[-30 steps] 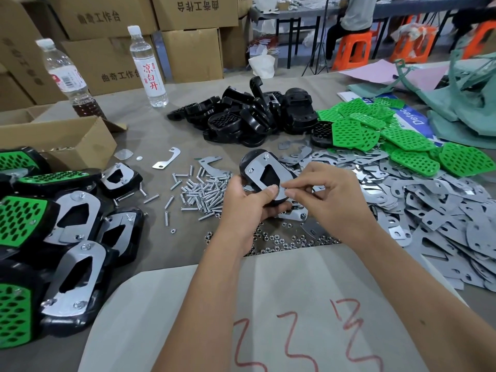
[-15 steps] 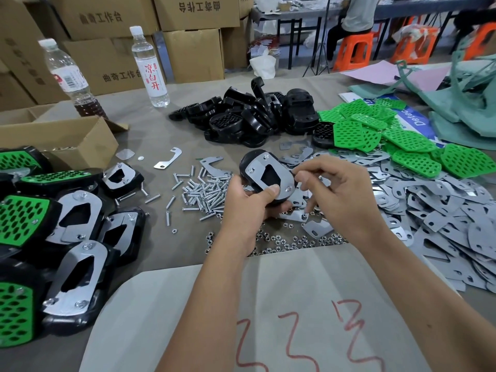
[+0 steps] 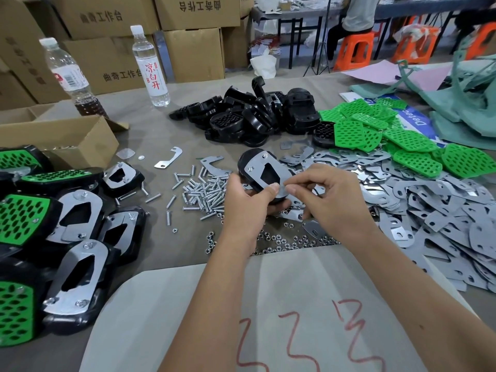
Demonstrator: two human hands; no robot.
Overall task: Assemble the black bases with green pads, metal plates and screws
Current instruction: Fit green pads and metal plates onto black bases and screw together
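My left hand [image 3: 248, 200] grips a black base [image 3: 245, 163] with a metal plate [image 3: 264, 170] lying on top, thumb pressed on the plate's near end. My right hand [image 3: 330, 200] is at the plate's near right corner, thumb and forefinger pinched together there; what they pinch is too small to tell. Loose screws [image 3: 200, 194] lie left of the base, small nuts [image 3: 281, 241] just below my hands. Bare black bases [image 3: 252, 116] are heaped behind, green pads [image 3: 397, 138] at the right, loose metal plates [image 3: 429, 210] spread to the right.
Finished assemblies [image 3: 61, 237] are piled at the left. A cardboard box [image 3: 61, 135] and two bottles [image 3: 150, 65] stand at the back left. A white sheet with red marks [image 3: 268, 318] covers the near table. Stacked cartons and a seated person are behind.
My right hand rose from the plate's near edge, then came back down to its near right corner with fingers pinched. The left hand kept holding the base.
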